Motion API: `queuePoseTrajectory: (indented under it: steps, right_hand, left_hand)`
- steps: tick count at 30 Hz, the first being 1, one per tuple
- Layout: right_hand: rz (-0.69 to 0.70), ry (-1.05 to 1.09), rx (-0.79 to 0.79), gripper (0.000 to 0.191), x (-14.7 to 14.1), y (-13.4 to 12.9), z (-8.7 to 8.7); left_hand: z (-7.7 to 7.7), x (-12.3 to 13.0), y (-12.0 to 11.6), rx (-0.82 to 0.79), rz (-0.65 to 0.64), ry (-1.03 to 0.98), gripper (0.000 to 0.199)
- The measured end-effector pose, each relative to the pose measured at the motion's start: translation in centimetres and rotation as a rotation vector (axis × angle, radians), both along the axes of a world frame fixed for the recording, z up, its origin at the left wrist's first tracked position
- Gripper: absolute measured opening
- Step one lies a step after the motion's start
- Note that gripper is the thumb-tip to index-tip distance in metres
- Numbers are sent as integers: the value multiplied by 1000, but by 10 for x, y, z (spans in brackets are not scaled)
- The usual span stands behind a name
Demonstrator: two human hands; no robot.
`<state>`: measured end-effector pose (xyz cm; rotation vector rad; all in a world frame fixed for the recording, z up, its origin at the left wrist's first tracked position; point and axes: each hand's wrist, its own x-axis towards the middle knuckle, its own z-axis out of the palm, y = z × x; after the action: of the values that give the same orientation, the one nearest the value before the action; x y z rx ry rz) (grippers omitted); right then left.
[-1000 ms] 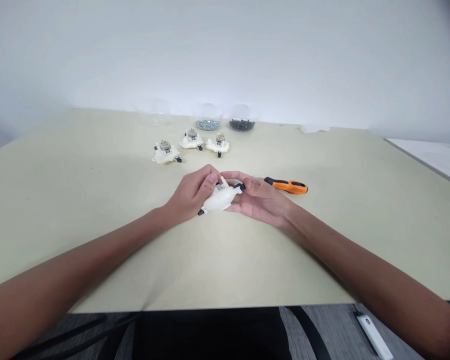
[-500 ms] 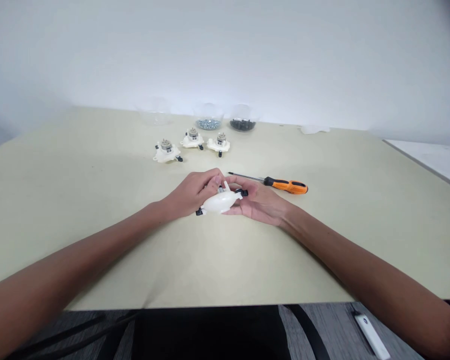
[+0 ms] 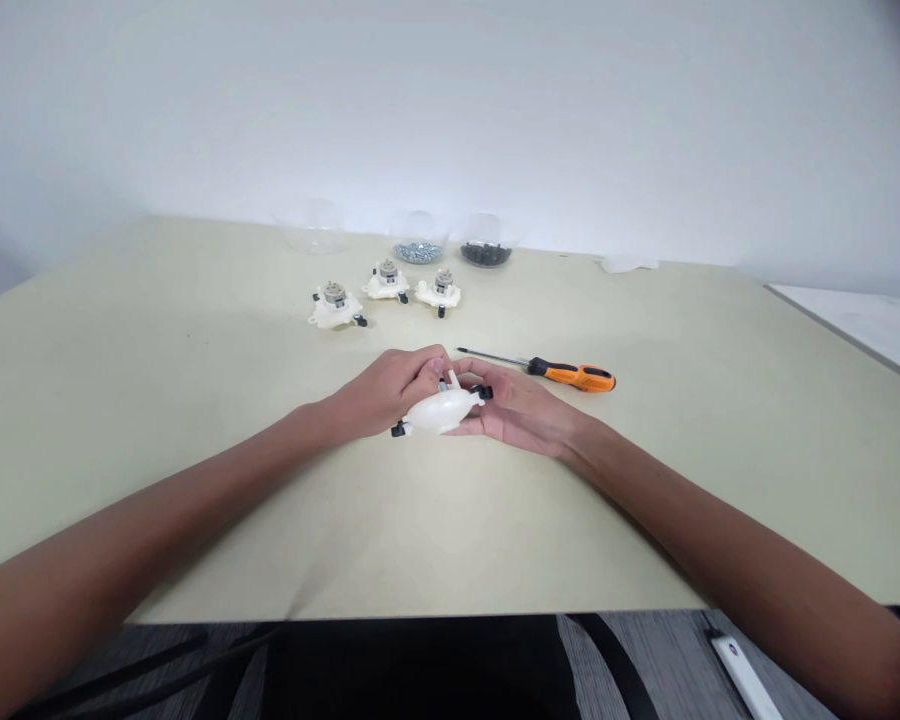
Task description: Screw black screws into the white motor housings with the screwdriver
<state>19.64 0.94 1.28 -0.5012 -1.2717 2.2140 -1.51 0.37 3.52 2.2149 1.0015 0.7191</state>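
Head view: white plastic housing pinched between left hand and right hand, left fingers curled over its top, right fingers closed around its right end; orange-handled screwdriver just beyond.

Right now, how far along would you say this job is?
Three white housings with small motors on top look finished on the table. One more housing is in hand, held between the left hand and right hand. Seemingly left: the silver screws and dark pieces in their bowls, and the orange screwdriver lying nearby.
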Motion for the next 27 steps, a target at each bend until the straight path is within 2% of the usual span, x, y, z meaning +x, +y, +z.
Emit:
queuePoseTrajectory:
  steps: [10,14,17,21,27]
  right_hand:
    - [-33,-122,70,52,-4,-5,5]
    - [-112,-294,243,36,-7,-8,5]
    - [-116,-349,346,34,-7,-10,6]
    - [-38,-287,260,34,-2,-8,11]
    - [91,-189,109,42,11,4,15]
  left_hand:
    - [-2,3,-1,25,-12,65,30]
    - [-2,7,-4,149,-36,143,24]
    - [-2,11,-6,195,-52,168,19]
    - [-5,9,-5,115,-29,112,15]
    - [-8,5,-6,180,0,1,22]
